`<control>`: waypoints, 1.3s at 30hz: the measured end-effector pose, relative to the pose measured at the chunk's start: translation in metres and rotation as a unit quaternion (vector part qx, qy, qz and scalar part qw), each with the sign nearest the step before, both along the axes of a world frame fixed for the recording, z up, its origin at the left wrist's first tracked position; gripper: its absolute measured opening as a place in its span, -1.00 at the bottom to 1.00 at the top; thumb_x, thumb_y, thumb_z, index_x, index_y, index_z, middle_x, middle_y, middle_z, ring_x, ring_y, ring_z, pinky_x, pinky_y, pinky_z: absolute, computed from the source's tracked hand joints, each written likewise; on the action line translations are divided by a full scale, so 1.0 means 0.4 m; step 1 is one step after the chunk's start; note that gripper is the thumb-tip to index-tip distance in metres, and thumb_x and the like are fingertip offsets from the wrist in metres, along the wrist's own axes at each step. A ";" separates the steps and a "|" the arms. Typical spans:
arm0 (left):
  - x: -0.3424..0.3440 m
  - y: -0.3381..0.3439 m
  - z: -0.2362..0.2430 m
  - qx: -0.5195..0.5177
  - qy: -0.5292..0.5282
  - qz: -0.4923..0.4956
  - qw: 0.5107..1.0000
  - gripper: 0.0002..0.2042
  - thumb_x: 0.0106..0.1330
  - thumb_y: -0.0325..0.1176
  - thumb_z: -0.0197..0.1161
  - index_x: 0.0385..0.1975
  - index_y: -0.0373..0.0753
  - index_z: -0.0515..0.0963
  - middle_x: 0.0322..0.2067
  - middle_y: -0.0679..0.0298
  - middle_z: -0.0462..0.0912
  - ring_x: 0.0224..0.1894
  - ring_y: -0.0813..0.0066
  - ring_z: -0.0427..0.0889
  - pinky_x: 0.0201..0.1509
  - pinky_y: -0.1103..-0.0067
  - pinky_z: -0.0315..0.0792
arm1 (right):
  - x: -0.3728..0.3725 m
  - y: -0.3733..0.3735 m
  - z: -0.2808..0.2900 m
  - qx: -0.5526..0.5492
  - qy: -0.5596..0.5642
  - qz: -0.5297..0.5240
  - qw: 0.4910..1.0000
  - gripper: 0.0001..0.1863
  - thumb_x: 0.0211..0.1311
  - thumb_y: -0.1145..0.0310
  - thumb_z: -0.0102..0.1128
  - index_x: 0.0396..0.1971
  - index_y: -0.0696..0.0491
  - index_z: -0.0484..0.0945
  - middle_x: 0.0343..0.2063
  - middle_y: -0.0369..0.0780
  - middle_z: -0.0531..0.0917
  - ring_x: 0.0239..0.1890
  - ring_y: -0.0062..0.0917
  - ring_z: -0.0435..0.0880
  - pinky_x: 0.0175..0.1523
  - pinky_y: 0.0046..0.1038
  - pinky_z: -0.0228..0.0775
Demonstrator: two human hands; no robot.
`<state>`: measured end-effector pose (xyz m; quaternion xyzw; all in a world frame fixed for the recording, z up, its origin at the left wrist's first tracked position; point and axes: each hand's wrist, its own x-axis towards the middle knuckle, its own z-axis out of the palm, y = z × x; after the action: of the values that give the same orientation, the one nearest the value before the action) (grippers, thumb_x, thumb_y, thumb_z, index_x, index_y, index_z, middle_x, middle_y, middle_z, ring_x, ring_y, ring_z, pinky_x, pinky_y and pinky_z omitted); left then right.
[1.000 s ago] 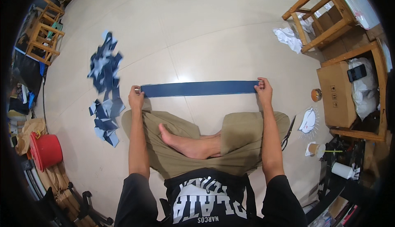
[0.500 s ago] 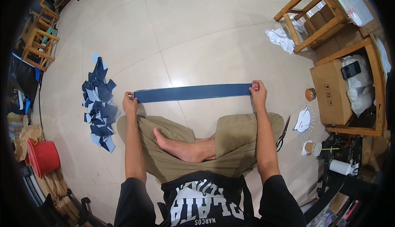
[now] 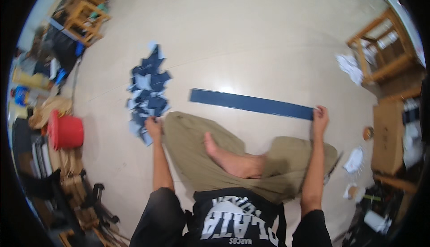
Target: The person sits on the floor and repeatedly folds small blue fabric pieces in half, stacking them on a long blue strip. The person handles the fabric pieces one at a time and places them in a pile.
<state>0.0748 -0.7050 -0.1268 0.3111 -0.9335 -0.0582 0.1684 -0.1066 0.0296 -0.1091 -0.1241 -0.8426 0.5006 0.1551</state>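
A long dark blue fabric strip (image 3: 251, 102) lies flat on the floor in front of my crossed legs, slanting down toward the right. My right hand (image 3: 320, 119) grips its right end, thumb and fingers closed at the edge. The strip's left end lies loose. To the left is a heap of dark and light blue fabric scraps (image 3: 150, 83), crumpled and overlapping. At the heap's near right edge, beside my left knee, is my left hand (image 3: 153, 128). Blur hides whether its fingers are holding a scrap.
A red bucket (image 3: 66, 130) stands at the left by brown paper and clutter. Crumpled white paper (image 3: 350, 69) lies by a wooden stool (image 3: 387, 70) at the far right. A cardboard box (image 3: 387, 137), a small amber round object (image 3: 368, 133) and a cup (image 3: 356, 193) are nearer right.
My left hand has let go of the strip's left end and moved left to the scraps. My right hand stays at the right end. The whole view has turned and shifted.
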 end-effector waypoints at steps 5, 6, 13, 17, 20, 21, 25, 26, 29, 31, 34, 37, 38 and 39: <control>0.054 0.066 0.033 0.196 0.122 0.062 0.971 -0.79 0.16 -0.30 0.37 -0.30 -0.25 0.56 -0.39 0.17 0.61 -0.31 0.27 0.58 -0.21 0.41 0.45 | 0.005 0.066 -0.035 -0.007 -0.037 0.000 0.999 -0.81 0.23 0.51 0.18 -0.15 0.09 0.58 -0.48 -0.38 0.49 -0.44 -0.71 0.40 -0.29 -0.62 0.35; 0.069 0.067 0.039 0.174 0.171 0.062 0.968 -0.78 0.16 -0.30 0.37 -0.30 -0.27 0.56 -0.39 0.17 0.61 -0.31 0.28 0.58 -0.22 0.42 0.46 | 0.002 0.063 -0.023 0.004 -0.046 -0.001 0.999 -0.81 0.24 0.51 0.18 -0.15 0.09 0.58 -0.49 -0.39 0.47 -0.44 -0.72 0.39 -0.29 -0.63 0.34; 0.027 0.059 0.055 0.124 0.013 0.075 0.989 -0.60 0.19 -0.16 0.38 -0.07 -0.26 0.53 -0.22 0.02 0.60 -0.17 0.08 0.58 -0.07 0.31 0.45 | 0.001 0.040 -0.002 -0.023 -0.039 0.030 0.999 -0.83 0.26 0.50 0.18 -0.15 0.11 0.56 -0.49 -0.40 0.43 -0.47 -0.73 0.36 -0.34 -0.62 0.31; 0.021 0.055 0.077 0.320 0.087 0.120 0.936 -0.75 0.27 -0.22 0.31 -0.29 -0.32 0.63 -0.24 0.07 0.63 -0.19 0.12 0.60 -0.06 0.34 0.45 | 0.012 0.069 -0.009 0.025 -0.012 0.025 0.999 -0.83 0.28 0.47 0.18 -0.15 0.12 0.57 -0.46 -0.39 0.48 -0.46 -0.72 0.36 -0.33 -0.60 0.31; 0.068 0.039 0.104 0.101 0.187 0.074 0.974 -0.76 0.33 -0.26 0.24 -0.36 -0.35 0.65 -0.27 0.09 0.64 -0.18 0.20 0.60 -0.06 0.39 0.45 | 0.018 0.055 -0.001 0.046 -0.011 0.031 0.998 -0.82 0.29 0.45 0.18 -0.14 0.12 0.57 -0.43 -0.38 0.52 -0.45 -0.70 0.37 -0.32 -0.59 0.32; 0.073 0.049 0.129 0.115 0.203 0.079 0.969 -0.75 0.38 -0.25 0.20 -0.30 -0.36 0.64 -0.27 0.11 0.65 -0.18 0.26 0.61 -0.06 0.42 0.44 | 0.023 0.045 0.020 0.048 -0.031 0.028 0.998 -0.82 0.29 0.44 0.18 -0.14 0.11 0.57 -0.42 -0.38 0.53 -0.44 -0.70 0.38 -0.31 -0.58 0.32; 0.017 0.153 0.311 0.171 0.316 0.084 0.929 -0.76 0.42 -0.27 0.16 -0.35 -0.35 0.57 -0.46 0.27 0.57 -0.39 0.49 0.50 -0.24 0.54 0.39 | 0.028 -0.004 0.085 0.082 -0.022 0.057 0.995 -0.80 0.27 0.44 0.20 -0.12 0.08 0.58 -0.43 -0.36 0.54 -0.43 -0.67 0.41 -0.30 -0.58 0.32; 0.024 0.160 0.353 0.224 0.309 0.056 0.923 -0.76 0.41 -0.27 0.18 -0.37 -0.35 0.55 -0.49 0.31 0.54 -0.42 0.56 0.45 -0.29 0.58 0.34 | 0.033 -0.030 0.087 0.061 -0.034 0.076 0.995 -0.80 0.27 0.45 0.21 -0.12 0.08 0.58 -0.43 -0.36 0.54 -0.42 -0.66 0.42 -0.30 -0.58 0.33; 0.021 0.220 0.456 0.385 0.206 0.022 0.899 -0.76 0.37 -0.25 0.26 -0.48 -0.27 0.50 -0.56 0.46 0.45 -0.48 0.74 0.31 -0.43 0.67 0.17 | 0.062 -0.086 0.101 0.038 -0.070 0.130 0.988 -0.79 0.26 0.45 0.21 -0.12 0.09 0.58 -0.43 -0.34 0.54 -0.42 -0.65 0.43 -0.29 -0.56 0.33; 0.030 0.237 0.481 0.374 0.125 -0.017 0.919 -0.74 0.34 -0.24 0.30 -0.51 -0.26 0.50 -0.58 0.46 0.46 -0.48 0.74 0.32 -0.41 0.68 0.19 | 0.075 -0.114 0.115 0.054 -0.095 0.178 0.978 -0.80 0.25 0.45 0.22 -0.13 0.10 0.58 -0.44 -0.33 0.55 -0.41 -0.64 0.44 -0.28 -0.56 0.34; 0.038 0.251 0.488 0.299 0.106 -0.031 0.948 -0.67 0.27 -0.19 0.39 -0.58 -0.26 0.47 -0.57 0.40 0.53 -0.47 0.72 0.36 -0.38 0.68 0.24 | 0.074 -0.113 0.117 0.034 -0.113 0.196 0.973 -0.81 0.25 0.45 0.22 -0.15 0.12 0.58 -0.42 -0.32 0.58 -0.39 -0.63 0.46 -0.25 -0.55 0.35; 0.038 0.284 0.536 0.375 0.201 -0.015 0.905 -0.61 0.28 -0.19 0.39 -0.62 -0.31 0.43 -0.56 0.27 0.61 -0.52 0.66 0.44 -0.46 0.59 0.29 | 0.078 -0.109 0.121 0.033 -0.117 0.190 0.974 -0.83 0.26 0.44 0.21 -0.17 0.13 0.59 -0.40 -0.30 0.62 -0.37 -0.61 0.49 -0.23 -0.55 0.36; 0.028 0.309 0.562 0.332 0.157 0.005 0.930 -0.62 0.28 -0.20 0.39 -0.62 -0.30 0.43 -0.57 0.28 0.60 -0.52 0.66 0.44 -0.45 0.59 0.29 | 0.081 -0.105 0.124 0.037 -0.119 0.185 0.975 -0.83 0.26 0.44 0.20 -0.18 0.13 0.59 -0.40 -0.29 0.62 -0.37 -0.61 0.50 -0.22 -0.55 0.37; 0.022 0.332 0.597 0.286 0.113 0.026 0.951 -0.63 0.29 -0.20 0.38 -0.62 -0.29 0.43 -0.58 0.29 0.59 -0.52 0.66 0.43 -0.44 0.60 0.30 | 0.087 -0.112 0.136 0.039 -0.121 0.183 0.975 -0.83 0.26 0.43 0.20 -0.18 0.13 0.59 -0.39 -0.29 0.63 -0.36 -0.61 0.50 -0.21 -0.54 0.37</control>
<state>0.0836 -0.5723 0.1118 0.3621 -0.8441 -0.3531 0.1778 -0.0718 -0.0152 -0.0548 -0.0217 -0.8824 0.4684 -0.0372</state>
